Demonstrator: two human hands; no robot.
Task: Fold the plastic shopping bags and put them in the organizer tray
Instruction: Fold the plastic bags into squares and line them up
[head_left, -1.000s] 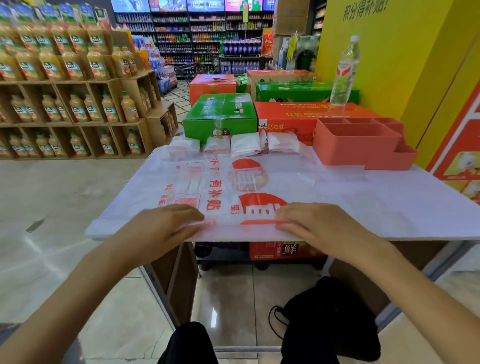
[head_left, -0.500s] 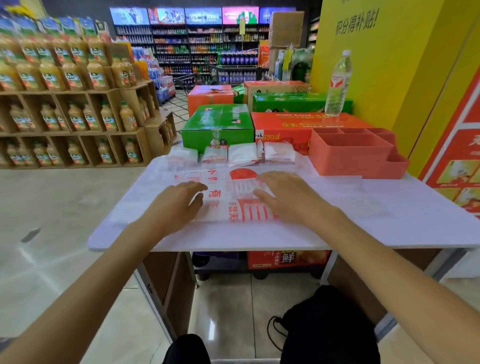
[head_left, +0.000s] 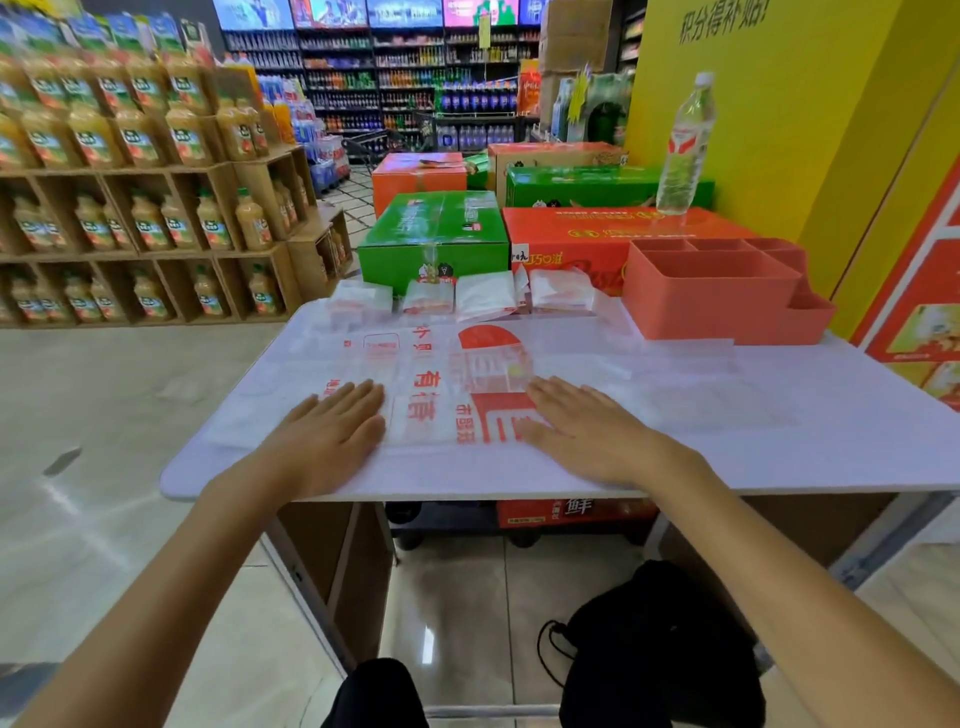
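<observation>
A translucent white plastic shopping bag (head_left: 457, 384) with red print lies on the white table (head_left: 779, 457), its near part doubled over itself. My left hand (head_left: 332, 431) presses flat on the bag's left side, fingers straight. Flat on the right side of the fold rests my right hand (head_left: 582, 431), fingers straight too. Several small folded bags (head_left: 483, 296) lie in a row along the table's far edge. The coral organizer tray (head_left: 722, 296) stands at the far right of the table, and its visible compartments hold nothing.
Green and orange cartons (head_left: 431, 234) are stacked behind the table, a water bottle (head_left: 685, 145) standing on one. Wooden shelves of juice bottles (head_left: 130, 208) fill the left. A yellow wall (head_left: 810, 130) rises at the right. A black bag (head_left: 660, 649) lies on the floor under the table.
Both hands carried the bag's near edge away from me, folding it over. They then slid back toward me and apart, pressing the fold flat.
</observation>
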